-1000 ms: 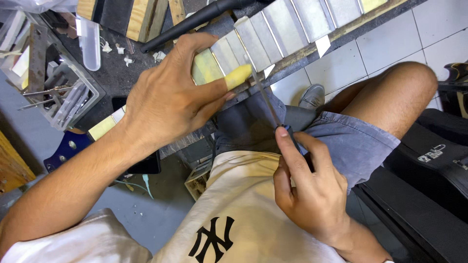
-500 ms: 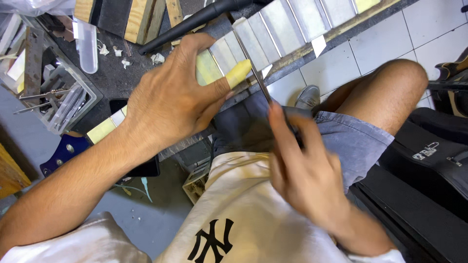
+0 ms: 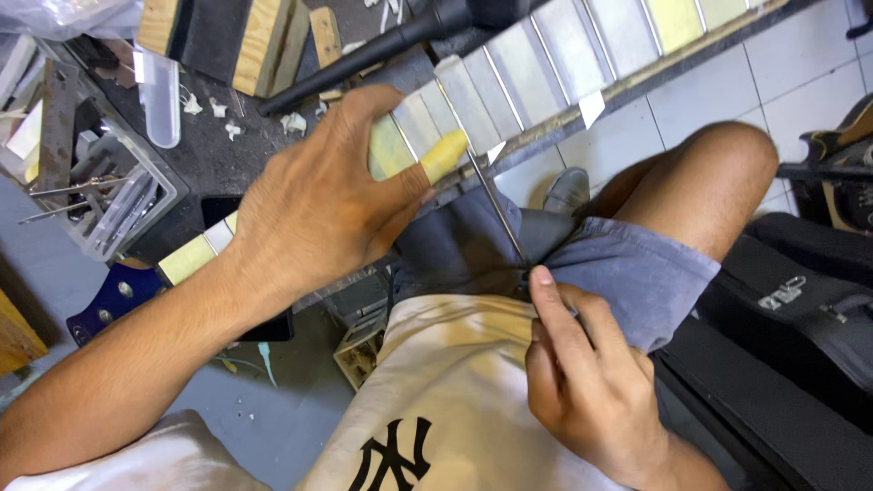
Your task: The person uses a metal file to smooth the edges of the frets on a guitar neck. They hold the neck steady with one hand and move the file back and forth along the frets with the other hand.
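My left hand (image 3: 318, 205) lies flat over a guitar neck (image 3: 555, 55) whose fretboard is masked with strips of tape. Its thumb, wrapped in yellow tape, presses the neck's near edge. My right hand (image 3: 582, 382) sits low over my lap and pinches the handle end of a thin metal file (image 3: 498, 207). The file's tip reaches up to the neck's edge beside my left thumb. My grey shorts and cream shirt lie under the right hand.
A clear plastic box of small tools (image 3: 100, 195) and a plastic tube (image 3: 162, 86) rest on the dark bench at left. Wooden blocks (image 3: 264, 41) stand at the top. A black guitar case (image 3: 800, 309) lies on the right over white floor tiles. A blue guitar body (image 3: 114, 295) shows below the bench.
My right hand slid the file up toward the neck, then drew back down toward my lap. The left hand has stayed on the neck.
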